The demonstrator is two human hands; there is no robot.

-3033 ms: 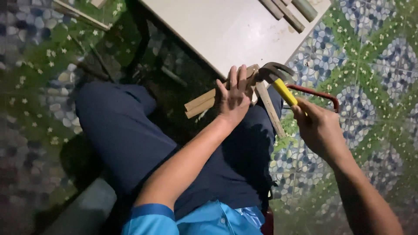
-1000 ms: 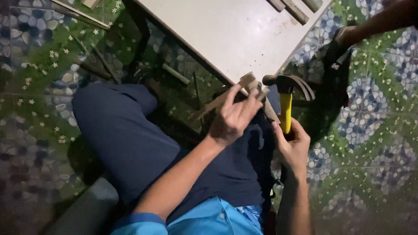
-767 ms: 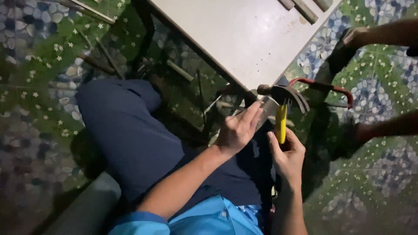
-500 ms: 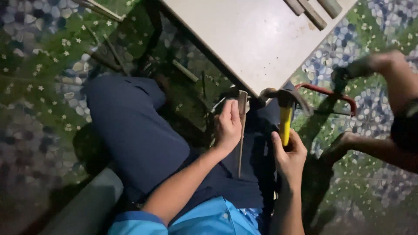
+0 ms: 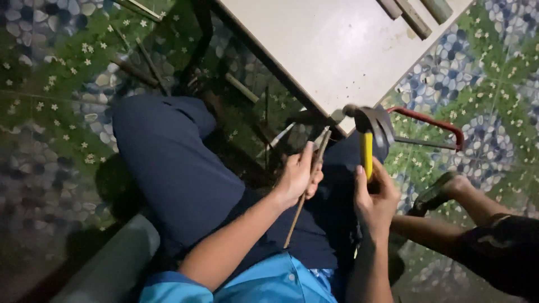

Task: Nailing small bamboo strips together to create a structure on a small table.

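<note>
My left hand (image 5: pixel 296 178) grips a thin wooden strip (image 5: pixel 306 188) that runs from near the board's corner down across my lap. Close beside it, my right hand (image 5: pixel 375 197) holds a claw hammer (image 5: pixel 370 128) by its yellow handle, head up, just under the corner of a pale flat board (image 5: pixel 337 47). I sit with my dark blue trousers (image 5: pixel 179 174) over a patterned floor.
A red-framed hacksaw (image 5: pixel 432 124) lies on the floor right of the hammer. Another person's leg and sandalled foot (image 5: pixel 449 193) reach in from the right. Wooden slats (image 5: pixel 412 14) rest on the board's far end. Sticks (image 5: pixel 146 64) lie on the green patterned floor at upper left.
My left hand has taken the thin strip and turned it upright along my lap. The hammer stays in my right hand, now closer in. Another person's leg has moved in at the right.
</note>
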